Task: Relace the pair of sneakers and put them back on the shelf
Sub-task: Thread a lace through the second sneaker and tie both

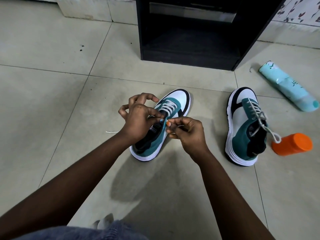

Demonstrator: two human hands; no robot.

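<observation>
Lacing near sneaker, top eyelets.
Left hand and right hand pinch lace; limp, thin — likely best gripped at the stiff tip.

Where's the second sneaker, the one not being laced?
In the head view it lies on the floor tiles at right: the other sneaker, between an orange-capped container and the sneaker being laced.

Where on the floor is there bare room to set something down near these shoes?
Bare tile lies left of the sneaker being laced, and between it and the second sneaker. Right of that is crowded: orange container, teal tube. The shelf bottom looks free.
</observation>
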